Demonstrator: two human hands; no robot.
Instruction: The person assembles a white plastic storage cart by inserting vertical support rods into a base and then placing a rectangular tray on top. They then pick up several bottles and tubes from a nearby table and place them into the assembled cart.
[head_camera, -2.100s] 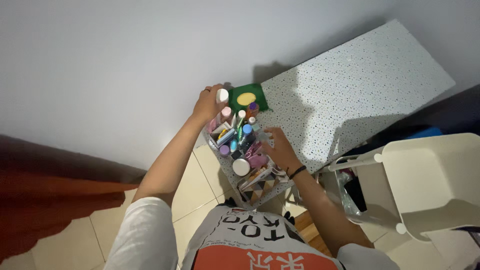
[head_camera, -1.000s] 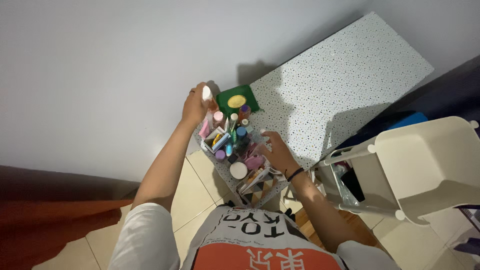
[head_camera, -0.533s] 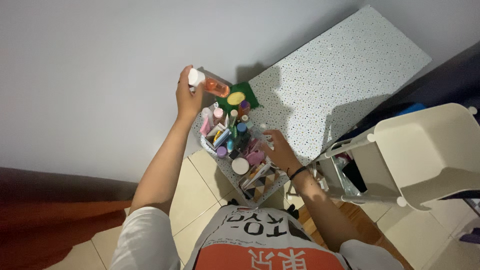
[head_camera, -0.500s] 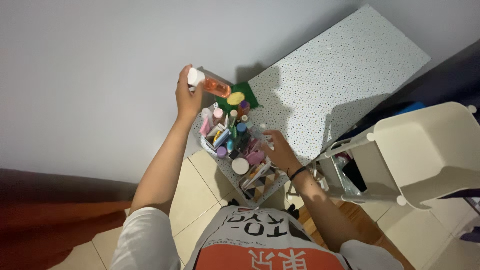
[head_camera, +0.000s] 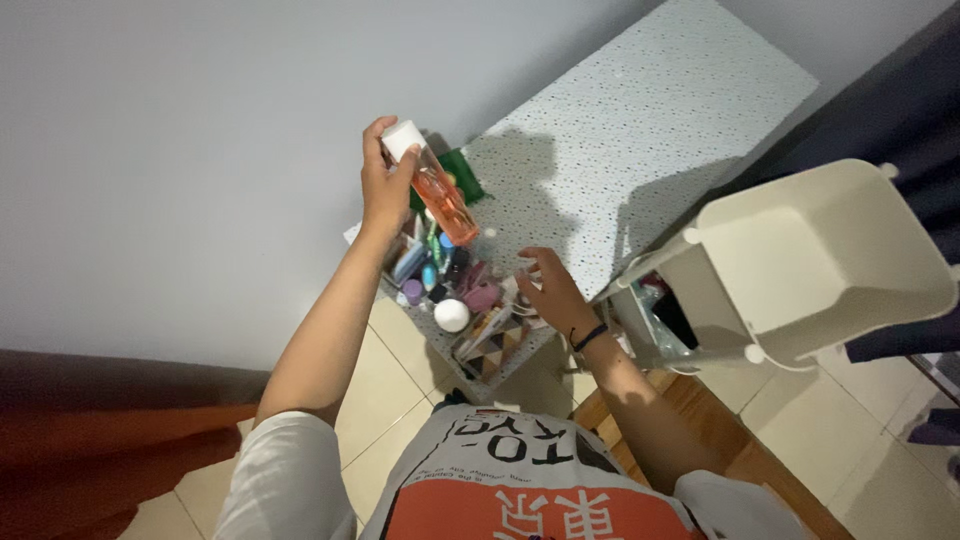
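Left hand (head_camera: 382, 185) is up above the clutter, fingers wrapped around a clear bottle of orange liquid (head_camera: 440, 195) with a white cap (head_camera: 402, 138), the bottle tilted so the cap points far and left, its base hanging over the pile of toiletries (head_camera: 445, 280). Right hand (head_camera: 548, 290) sits low at the right edge of that pile, fingers spread and loose, gripping nothing, fingertips just at the small items. The toiletries, tubes and little bottles plus a round white lid (head_camera: 452, 315), crowd the near corner of a speckled tabletop (head_camera: 650, 110); a green box (head_camera: 462, 180) sits at the far side of the heap, right by the wall (head_camera: 180, 150). The far stretch of the tabletop lies bare out to its far edge. On the right, a cream plastic cart tray (head_camera: 810, 260) stands close beside the table's near edge, leaving a narrow gap where the right forearm passes. Tiled floor (head_camera: 390, 400) below, between table and the person's body
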